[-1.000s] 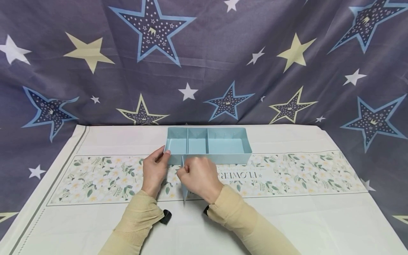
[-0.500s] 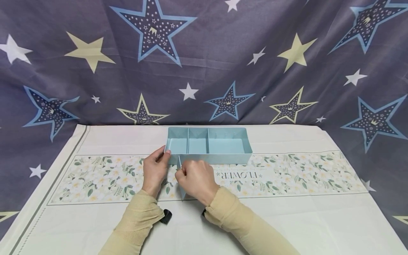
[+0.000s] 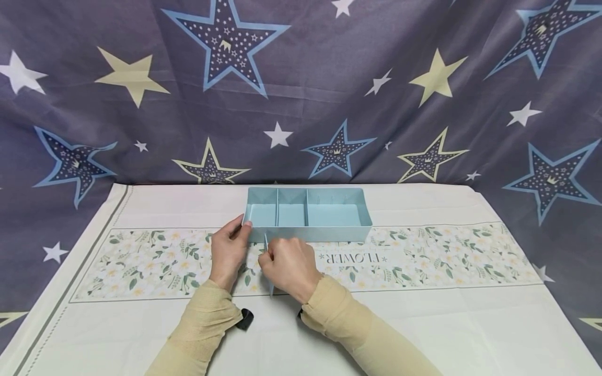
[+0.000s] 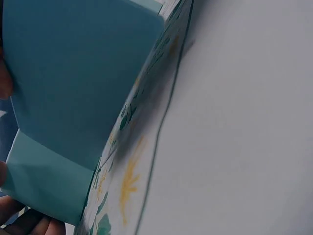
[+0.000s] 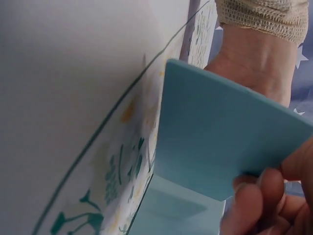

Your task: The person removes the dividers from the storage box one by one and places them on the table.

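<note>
Two forearms in beige sleeves, left point(image 3: 199, 324) and right point(image 3: 359, 329), slant inward over the white-covered worktop point(image 3: 277, 355) from its near side, with a small black piece point(image 3: 244, 319) showing under the left wrist and part of another under the right. The right hand point(image 3: 289, 263) is held knuckles up, its fingers bent and pinching one flat blue panel point(image 5: 220, 127) by its upper part. That panel stands on edge over the floral strip point(image 3: 447, 261), its long axis running near to far and its far end toward the box point(image 3: 324, 234); whether the two touch I cannot tell. Left of it, the left hand point(image 3: 229, 250) reaches forward, fingers gripping the near left corner of that one blue box, thumb on the rim. The box sits beyond the panel, partly over the strip's far edge, upright and open at the top, its long axis running left to right. Two dividers, left point(image 3: 277, 209) and right point(image 3: 307, 209), part it into three compartments, the rightmost the widest. Behind everything hangs one dark backdrop point(image 3: 301, 104) printed with stars.
</note>
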A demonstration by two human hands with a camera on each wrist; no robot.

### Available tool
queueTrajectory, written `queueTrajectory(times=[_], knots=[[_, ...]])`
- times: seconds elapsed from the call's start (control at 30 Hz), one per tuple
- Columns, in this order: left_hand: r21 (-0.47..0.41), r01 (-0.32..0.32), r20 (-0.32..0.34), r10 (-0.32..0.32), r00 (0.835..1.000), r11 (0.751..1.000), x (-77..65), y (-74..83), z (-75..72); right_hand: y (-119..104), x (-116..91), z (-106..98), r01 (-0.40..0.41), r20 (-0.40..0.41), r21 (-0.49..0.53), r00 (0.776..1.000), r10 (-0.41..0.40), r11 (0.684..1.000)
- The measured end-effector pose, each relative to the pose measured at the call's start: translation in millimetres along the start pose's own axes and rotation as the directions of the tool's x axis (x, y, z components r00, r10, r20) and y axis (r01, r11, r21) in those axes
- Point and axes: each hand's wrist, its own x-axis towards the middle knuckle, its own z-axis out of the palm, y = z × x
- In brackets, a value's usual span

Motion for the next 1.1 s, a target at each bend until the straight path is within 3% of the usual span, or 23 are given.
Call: queueTrajectory(times=[0.7,0.9,1.1], knots=[[0.012,0.014,-0.004,-0.014,1.000,1.000,1.2,-5.7,1.7,5.3,2.9,-4.6,-0.109,0.171,-0.078,0.978,0.121,0.991],[0.021,0.020,0.001,-0.020,1.000,1.000,1.2,-5.2,1.8,10.1,5.4,-9.7,-0.175,0.270,-0.023,0.947,0.175,0.984],[0.039,0.030,0.005,-0.030,1.000,0.999,1.1,-5.4,1.8,19.3,9.4,-13.8,-0.239,0.377,0.024,0.902,0.213,0.971]])
